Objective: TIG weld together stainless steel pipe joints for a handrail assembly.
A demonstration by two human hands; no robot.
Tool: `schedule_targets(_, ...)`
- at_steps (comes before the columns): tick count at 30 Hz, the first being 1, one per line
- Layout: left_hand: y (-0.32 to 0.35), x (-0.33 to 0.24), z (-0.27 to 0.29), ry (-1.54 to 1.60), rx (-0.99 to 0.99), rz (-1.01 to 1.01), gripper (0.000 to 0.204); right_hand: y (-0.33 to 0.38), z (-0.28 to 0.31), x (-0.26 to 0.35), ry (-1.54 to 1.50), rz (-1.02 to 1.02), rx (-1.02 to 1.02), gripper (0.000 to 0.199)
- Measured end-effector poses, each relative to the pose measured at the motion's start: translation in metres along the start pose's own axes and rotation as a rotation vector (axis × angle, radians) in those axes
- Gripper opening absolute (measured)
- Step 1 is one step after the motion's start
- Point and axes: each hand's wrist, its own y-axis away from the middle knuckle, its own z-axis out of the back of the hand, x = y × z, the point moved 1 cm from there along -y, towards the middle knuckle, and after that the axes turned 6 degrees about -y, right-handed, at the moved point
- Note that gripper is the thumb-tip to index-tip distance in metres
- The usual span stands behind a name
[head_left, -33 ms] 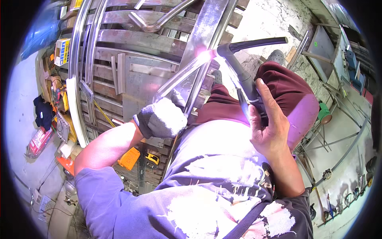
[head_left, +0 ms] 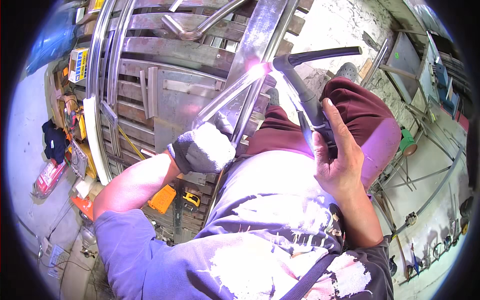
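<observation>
The workbench is crowded with steel bars, and open floor lies only at 3 o'clock. The right hand wraps its fingers around the welding torch, whose tip glows at 12 o'clock. The gloved left hand grips a metal tube. A yellow box sits at 10 o'clock.

My right hand grips a dark welding torch at centre right of the frame, its neck slanting up-left to a bright pinkish arc. My gloved left hand clutches a shiny steel tube, which slants from mid-frame up to that arc against a broad upright steel bar.
</observation>
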Motion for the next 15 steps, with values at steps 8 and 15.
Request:
schedule_targets(8, -0.0016, -0.0041, 0.0056, -0.108, 0.19, -0.032, 0.015, -0.0009, -0.0039, -0.0057, -0.041, 0.09, -0.062, 0.066)
schedule_targets(15, -0.004, -0.0075, 0.0066, -0.108, 0.191, -0.007, 0.016, -0.0009, -0.0052, -0.0056, -0.046, 0.09, -0.067, 0.067)
